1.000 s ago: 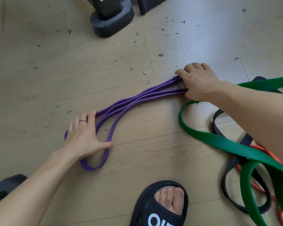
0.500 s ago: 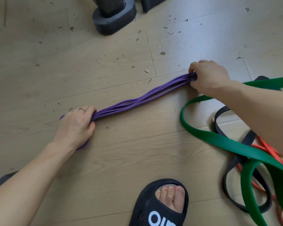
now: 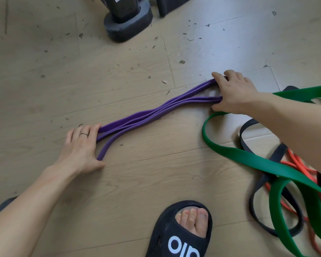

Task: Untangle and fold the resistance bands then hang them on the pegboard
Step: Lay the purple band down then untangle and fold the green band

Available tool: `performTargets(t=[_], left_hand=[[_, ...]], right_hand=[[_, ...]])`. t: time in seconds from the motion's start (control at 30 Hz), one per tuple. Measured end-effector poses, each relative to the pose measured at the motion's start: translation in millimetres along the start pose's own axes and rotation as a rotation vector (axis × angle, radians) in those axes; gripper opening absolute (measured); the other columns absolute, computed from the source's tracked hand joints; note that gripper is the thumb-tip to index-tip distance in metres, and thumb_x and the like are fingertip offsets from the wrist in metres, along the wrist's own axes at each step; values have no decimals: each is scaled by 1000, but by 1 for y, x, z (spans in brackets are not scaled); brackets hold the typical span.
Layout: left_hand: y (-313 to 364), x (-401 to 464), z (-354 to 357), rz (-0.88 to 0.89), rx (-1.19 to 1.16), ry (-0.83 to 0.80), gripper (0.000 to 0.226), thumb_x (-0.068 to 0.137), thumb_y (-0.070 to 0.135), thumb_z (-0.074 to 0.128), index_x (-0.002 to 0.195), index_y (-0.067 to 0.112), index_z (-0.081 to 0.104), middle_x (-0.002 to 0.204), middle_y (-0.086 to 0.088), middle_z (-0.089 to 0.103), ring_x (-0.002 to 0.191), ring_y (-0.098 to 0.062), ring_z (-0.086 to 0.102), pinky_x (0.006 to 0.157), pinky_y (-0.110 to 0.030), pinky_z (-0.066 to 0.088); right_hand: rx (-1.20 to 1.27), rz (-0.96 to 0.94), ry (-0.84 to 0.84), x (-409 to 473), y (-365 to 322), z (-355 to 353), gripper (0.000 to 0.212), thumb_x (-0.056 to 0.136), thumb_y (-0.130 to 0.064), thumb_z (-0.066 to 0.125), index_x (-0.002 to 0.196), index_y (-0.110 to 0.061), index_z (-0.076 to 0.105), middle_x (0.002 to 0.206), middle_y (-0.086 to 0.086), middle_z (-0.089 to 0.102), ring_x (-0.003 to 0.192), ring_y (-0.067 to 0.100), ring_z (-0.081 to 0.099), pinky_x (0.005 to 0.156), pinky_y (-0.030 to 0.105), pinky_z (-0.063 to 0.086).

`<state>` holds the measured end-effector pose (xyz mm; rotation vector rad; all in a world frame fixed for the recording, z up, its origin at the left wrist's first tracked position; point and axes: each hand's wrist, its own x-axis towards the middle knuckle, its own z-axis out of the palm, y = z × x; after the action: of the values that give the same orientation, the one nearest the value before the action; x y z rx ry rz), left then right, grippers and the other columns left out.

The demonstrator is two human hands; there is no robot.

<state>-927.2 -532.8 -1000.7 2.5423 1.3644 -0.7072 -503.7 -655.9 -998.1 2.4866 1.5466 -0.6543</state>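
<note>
Purple band (image 3: 146, 115) lay folded in several strands on the wood floor (image 3: 44, 80), stretched between both hands. At its near end the left hand (image 3: 82, 149) pressed it down with straight, spread fingers (a ring on one), palm flat. At the far end the right hand (image 3: 233, 95) rested on the strands, fingers curled over them and thumb beneath. A slipper (image 3: 182, 232) sat below. Further right lay a green band (image 3: 248, 160), tangled with black (image 3: 256, 210) and orange (image 3: 300, 166) ones.
</note>
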Motion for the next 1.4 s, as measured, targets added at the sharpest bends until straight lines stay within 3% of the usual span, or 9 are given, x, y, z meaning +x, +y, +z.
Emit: performTargets(t=[0.23, 0.33, 0.57, 0.73, 0.93, 1.07, 1.17, 1.3, 1.4], left_hand=[[-2, 8, -5, -7, 62, 104, 64, 69, 14, 80, 129, 10, 56, 120, -18, 62, 114, -39, 58, 102, -47, 41], [-1, 9, -7, -11, 74, 78, 69, 71, 18, 80, 134, 12, 53, 125, -16, 61, 118, -38, 56, 105, -47, 39], [20, 16, -23, -57, 40, -18, 129, 58, 62, 88, 159, 21, 20, 147, -13, 44, 138, -34, 37, 120, -47, 19], [87, 26, -44, 154, -41, 95, 114, 73, 56, 82, 160, 18, 19, 155, -14, 35, 144, -33, 29, 124, -47, 15], [200, 33, -60, 495, -97, 170, 98, 83, 53, 71, 160, 22, 20, 155, -10, 35, 142, -32, 33, 123, -43, 20], [246, 32, -69, 541, -206, 83, 91, 89, 51, 68, 160, 23, 19, 156, -8, 34, 143, -29, 34, 121, -43, 25], [270, 23, -80, 588, -273, 24, 80, 93, 39, 65, 159, 23, 22, 158, -6, 41, 143, -26, 40, 118, -44, 35], [303, -4, -109, 665, -443, 64, 44, 95, 32, 62, 135, 32, 44, 120, 4, 67, 108, -20, 66, 90, -46, 57], [329, -36, -140, 722, -567, 91, 12, 97, 26, 57, 107, 24, 49, 81, 0, 61, 74, -23, 60, 63, -38, 50]], right_hand=[[-62, -5, 113, -2, 3, 3, 59, 95, -29, 61, 146, -20, 36, 142, 16, 42, 128, 40, 43, 101, 50, 39], [-43, 15, 130, -2, 2, 6, 57, 95, -26, 61, 145, -18, 35, 138, 16, 44, 123, 41, 47, 95, 49, 40], [85, 33, 108, -14, 0, 4, 93, 80, -17, 71, 156, -22, 18, 147, 18, 36, 130, 41, 41, 105, 48, 37], [188, 70, 299, -55, 7, 9, 65, 85, -20, 58, 147, -14, 41, 135, 18, 52, 119, 41, 51, 102, 46, 39], [-143, -13, 196, -80, 24, 34, 37, 91, -12, 47, 126, -13, 57, 119, 13, 62, 118, 36, 52, 109, 46, 31], [-293, -88, 175, -87, 25, 20, 28, 97, -11, 51, 122, -16, 62, 115, 10, 62, 111, 33, 56, 92, 42, 39], [-186, -107, 348, -106, 33, 10, 25, 89, -1, 61, 112, -10, 62, 102, 12, 61, 90, 33, 57, 68, 40, 35], [-18, -47, 584, -158, 48, -18, 27, 80, 0, 71, 103, -6, 59, 89, 14, 56, 62, 25, 35, 48, 26, 18], [120, 27, 648, -211, 58, -48, 29, 79, -4, 62, 108, -5, 60, 93, 14, 58, 61, 34, 44, 47, 34, 33]])
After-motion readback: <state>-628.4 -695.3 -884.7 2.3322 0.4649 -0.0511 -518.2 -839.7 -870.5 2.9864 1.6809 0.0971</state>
